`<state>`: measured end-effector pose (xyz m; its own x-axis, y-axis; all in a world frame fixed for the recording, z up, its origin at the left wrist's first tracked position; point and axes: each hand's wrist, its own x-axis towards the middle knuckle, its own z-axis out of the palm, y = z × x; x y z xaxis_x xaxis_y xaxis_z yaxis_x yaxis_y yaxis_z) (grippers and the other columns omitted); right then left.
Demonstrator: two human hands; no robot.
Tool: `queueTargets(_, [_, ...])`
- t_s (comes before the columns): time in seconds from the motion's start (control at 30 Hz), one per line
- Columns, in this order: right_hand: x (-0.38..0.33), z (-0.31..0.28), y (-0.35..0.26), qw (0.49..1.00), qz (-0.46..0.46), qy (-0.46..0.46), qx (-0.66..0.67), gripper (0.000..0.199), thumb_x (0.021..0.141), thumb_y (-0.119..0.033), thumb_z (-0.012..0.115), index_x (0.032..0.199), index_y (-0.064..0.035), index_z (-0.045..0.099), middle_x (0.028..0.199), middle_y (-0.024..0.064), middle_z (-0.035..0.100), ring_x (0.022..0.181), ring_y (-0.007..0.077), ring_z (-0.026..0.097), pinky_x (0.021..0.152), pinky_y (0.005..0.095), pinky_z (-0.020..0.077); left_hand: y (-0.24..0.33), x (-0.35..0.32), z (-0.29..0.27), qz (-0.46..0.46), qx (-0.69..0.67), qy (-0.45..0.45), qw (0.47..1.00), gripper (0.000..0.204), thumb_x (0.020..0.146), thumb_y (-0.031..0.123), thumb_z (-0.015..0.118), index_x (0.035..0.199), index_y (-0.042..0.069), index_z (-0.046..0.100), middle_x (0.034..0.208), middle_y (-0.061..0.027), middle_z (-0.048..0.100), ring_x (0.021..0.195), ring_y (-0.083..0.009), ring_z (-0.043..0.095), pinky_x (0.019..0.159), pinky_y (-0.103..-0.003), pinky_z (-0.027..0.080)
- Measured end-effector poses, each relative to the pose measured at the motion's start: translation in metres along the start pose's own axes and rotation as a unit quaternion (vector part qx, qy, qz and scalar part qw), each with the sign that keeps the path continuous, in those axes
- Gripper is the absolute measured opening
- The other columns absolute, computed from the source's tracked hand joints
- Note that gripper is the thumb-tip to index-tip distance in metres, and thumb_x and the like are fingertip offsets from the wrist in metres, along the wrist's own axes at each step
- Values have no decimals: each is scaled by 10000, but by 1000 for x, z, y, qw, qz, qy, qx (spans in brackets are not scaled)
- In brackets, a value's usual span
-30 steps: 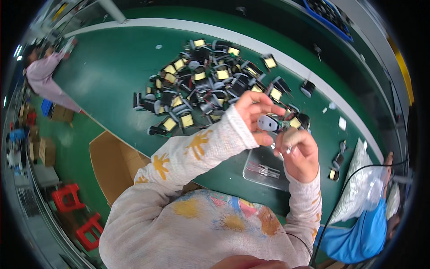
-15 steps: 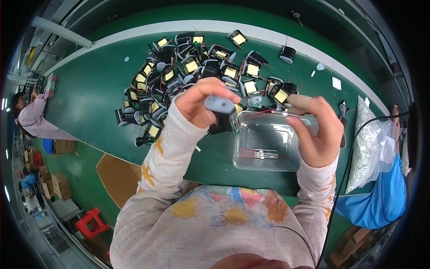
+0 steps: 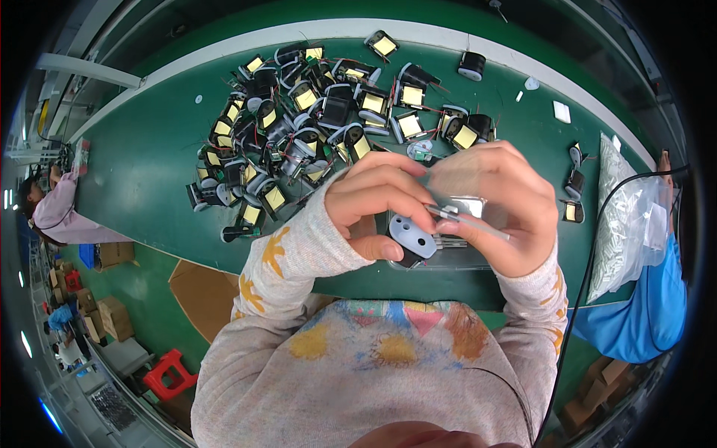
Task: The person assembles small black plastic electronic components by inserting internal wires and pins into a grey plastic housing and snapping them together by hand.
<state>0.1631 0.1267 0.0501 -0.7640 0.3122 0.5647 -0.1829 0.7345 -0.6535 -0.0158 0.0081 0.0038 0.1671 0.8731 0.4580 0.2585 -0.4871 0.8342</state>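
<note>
Both hands have drawn together near the surface's [image 3: 149, 172] front edge: left hand [image 3: 377, 205] pinches a grey part [image 3: 413, 237], right hand [image 3: 500, 205] grips a thin rod [image 3: 470, 222] just beside it.

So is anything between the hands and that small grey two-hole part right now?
Nothing visible: the left hand already pinches the grey part, and the right hand brings a thin clear tube to it.

Behind the left hand [image 3: 377, 205] and right hand [image 3: 497, 201], most of the clear plastic tray [image 3: 455, 257] is hidden, the right hand is blurred, and the thin pale sleeve [image 3: 470, 222] between the fingers is too small to identify.
</note>
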Motion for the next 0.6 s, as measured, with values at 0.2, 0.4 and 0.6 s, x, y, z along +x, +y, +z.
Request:
queueTargets(0.2, [-9,5,4,981,49,35,184,191,698,10,695,883,23,648,806,113,658,742,222,619,696,317,479,-1,-3,3,-5,-152,20,988,382,790,399,680,933,45,661,1004,-88,592,1050,-276,513,906,-399,394])
queueTargets(0.4, [-15,-3,6,934,94,155,308,164,730,60,653,883,69,595,832,153,632,748,220,605,694,303,483,-1,-5,13,-70,-143,97,982,374,856,292,637,1066,0,538,1019,-155,599,1035,-241,562,888,-357,449])
queueTargets(0.6, [-16,-1,-4,984,1,145,102,198,781,-35,576,937,45,485,757,156,556,695,244,551,620,335,510,-2,-9,30,-58,-108,149,981,425,823,113,653,1155,10,409,1063,-193,619,941,-234,626,796,-321,509])
